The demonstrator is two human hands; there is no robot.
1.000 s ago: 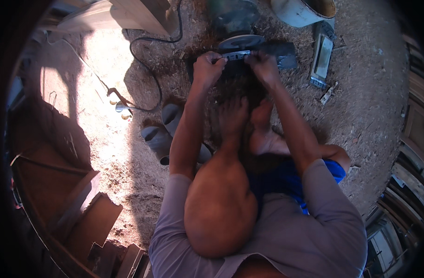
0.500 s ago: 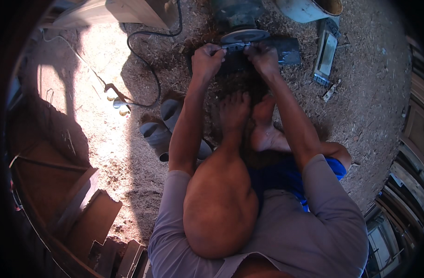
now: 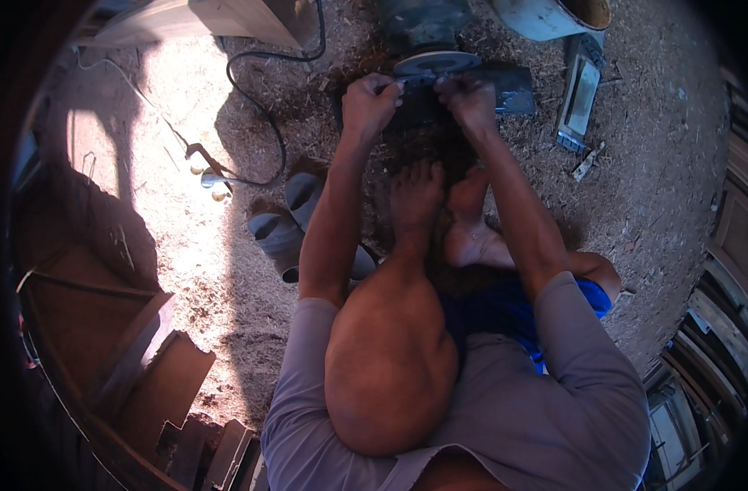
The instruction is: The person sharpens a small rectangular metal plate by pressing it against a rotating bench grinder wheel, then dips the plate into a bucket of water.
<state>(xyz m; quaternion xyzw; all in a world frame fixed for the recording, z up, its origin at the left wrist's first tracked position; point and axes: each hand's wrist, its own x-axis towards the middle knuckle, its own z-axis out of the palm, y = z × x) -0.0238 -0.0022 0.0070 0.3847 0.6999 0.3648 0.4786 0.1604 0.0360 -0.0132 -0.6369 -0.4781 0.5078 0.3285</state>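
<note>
At the far end of my reach, both hands are closed on the ends of a short slotted metal strip point(image 3: 420, 82). My left hand point(image 3: 371, 105) pinches its left end, and my right hand point(image 3: 470, 102) grips the right end, with the fingers partly in shadow. Just beyond the strip is the pale round disc of a grinding wheel point(image 3: 437, 62), mounted on a dark machine body point(image 3: 423, 23). The strip lies close along the disc's near edge; whether they touch I cannot tell. Under the hands is a dark flat plate point(image 3: 514, 90).
A pale bucket point(image 3: 537, 20) stands at the far right, near a long narrow metal piece point(image 3: 581, 98). Grey slippers point(image 3: 280, 237) lie left of my bare feet. A black cable point(image 3: 267, 123) curves over the shavings-strewn ground. Wooden pieces point(image 3: 173, 385) are stacked at the left.
The strip, bright before, now looks darker, as if tilted or turned. Both hands still hold it near the disc, with only slight movement of the fingers.
</note>
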